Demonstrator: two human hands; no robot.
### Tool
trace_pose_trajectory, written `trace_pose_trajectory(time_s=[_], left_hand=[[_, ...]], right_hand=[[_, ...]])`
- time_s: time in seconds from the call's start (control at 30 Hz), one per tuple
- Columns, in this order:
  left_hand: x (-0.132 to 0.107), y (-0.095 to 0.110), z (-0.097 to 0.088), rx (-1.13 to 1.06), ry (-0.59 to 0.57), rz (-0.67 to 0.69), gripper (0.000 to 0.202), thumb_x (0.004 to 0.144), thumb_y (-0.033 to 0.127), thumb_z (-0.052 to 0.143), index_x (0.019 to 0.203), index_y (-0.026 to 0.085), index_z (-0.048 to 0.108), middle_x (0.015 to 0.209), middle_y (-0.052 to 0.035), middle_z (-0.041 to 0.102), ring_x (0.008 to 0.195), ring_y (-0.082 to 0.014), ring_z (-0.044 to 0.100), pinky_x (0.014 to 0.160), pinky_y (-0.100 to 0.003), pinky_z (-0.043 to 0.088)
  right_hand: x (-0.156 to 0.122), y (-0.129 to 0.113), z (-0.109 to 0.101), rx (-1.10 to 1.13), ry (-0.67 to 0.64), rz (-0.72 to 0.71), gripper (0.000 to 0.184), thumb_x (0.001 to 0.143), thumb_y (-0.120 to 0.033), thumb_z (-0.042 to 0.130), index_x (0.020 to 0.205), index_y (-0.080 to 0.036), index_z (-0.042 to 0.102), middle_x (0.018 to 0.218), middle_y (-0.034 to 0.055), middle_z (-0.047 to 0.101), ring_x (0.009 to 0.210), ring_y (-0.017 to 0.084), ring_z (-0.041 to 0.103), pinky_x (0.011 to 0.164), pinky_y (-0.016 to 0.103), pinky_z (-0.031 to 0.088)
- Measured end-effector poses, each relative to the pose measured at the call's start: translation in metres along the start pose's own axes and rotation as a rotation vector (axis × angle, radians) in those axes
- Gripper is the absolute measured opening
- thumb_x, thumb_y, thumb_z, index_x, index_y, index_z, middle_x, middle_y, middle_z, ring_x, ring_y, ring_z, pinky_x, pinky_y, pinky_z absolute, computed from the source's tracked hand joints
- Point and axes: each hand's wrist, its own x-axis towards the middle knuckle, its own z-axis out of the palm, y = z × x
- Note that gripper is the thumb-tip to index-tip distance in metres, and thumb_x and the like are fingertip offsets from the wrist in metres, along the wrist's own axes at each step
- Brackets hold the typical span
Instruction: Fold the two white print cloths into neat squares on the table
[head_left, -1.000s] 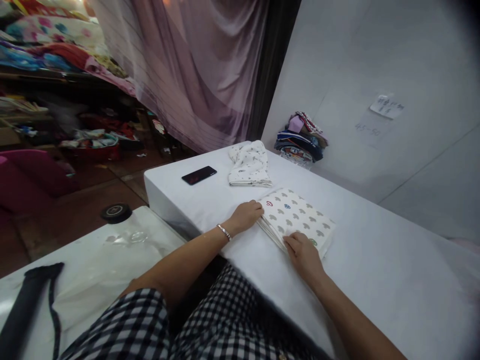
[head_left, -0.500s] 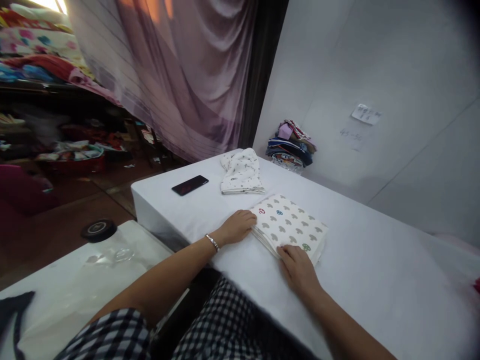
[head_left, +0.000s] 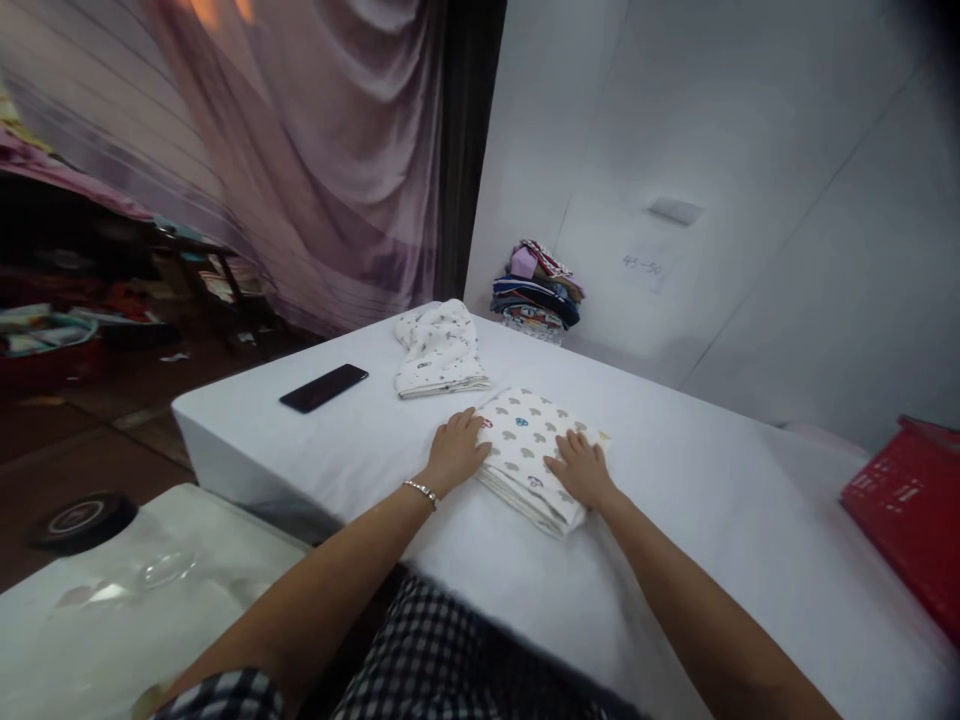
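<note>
A folded white cloth with a grey heart-like print [head_left: 525,440] lies on the white-covered table [head_left: 675,520]. My left hand [head_left: 456,450], a bracelet on its wrist, rests at the cloth's left edge with fingers curled against it. My right hand [head_left: 579,467] lies flat on top of the cloth, fingers stretched out and pressing down.
A second folded white cloth with small dots [head_left: 439,350] and a black phone [head_left: 324,387] lie farther back on the table. A stack of coloured fabrics [head_left: 536,288] sits by the wall. A red crate [head_left: 907,510] stands at the right. A pink curtain [head_left: 300,150] hangs behind.
The cloth is narrower now, folded over again. My right hand moved from its near edge onto its top. The view swung right, bringing the red crate in.
</note>
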Motion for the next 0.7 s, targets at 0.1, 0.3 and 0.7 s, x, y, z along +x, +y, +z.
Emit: trace_pose_trajectory(time_s=[0.1,0.3,0.7], left_hand=[[-0.004,-0.009,0.012,-0.047,-0.08,-0.022,0.042,0.085,0.037,0.047,0.123,0.021,0.048,0.138,-0.0098,0.042,0.125,-0.0253,0.038,0.098,-0.04,0.036],[0.012,-0.024,0.006,-0.147,-0.229,-0.151,0.056,0.079,0.048,0.052,0.127,0.021,0.046,0.141,-0.0097,0.039,0.128,-0.0253,0.037,0.103,-0.036,0.032],[0.073,-0.019,-0.003,-0.257,-0.424,-0.519,0.049,0.062,0.053,0.062,0.092,0.014,0.065,0.111,-0.0138,0.064,0.102,-0.0313,0.059,0.077,-0.031,0.045]], right_hand=[[0.0,0.006,0.015,0.056,-0.043,0.023,0.061,0.09,-0.054,0.027,0.139,-0.018,0.033,0.15,0.0106,0.02,0.138,0.026,0.013,0.108,0.051,0.012],[-0.008,0.045,0.016,0.319,0.217,0.139,0.06,0.086,-0.052,0.037,0.134,-0.016,0.043,0.148,0.0117,0.023,0.137,0.029,0.015,0.108,0.051,0.02],[-0.034,0.052,-0.006,1.311,-0.106,0.611,0.058,0.079,-0.048,0.058,0.124,-0.012,0.046,0.108,0.0155,0.063,0.079,0.02,0.065,0.064,0.033,0.057]])
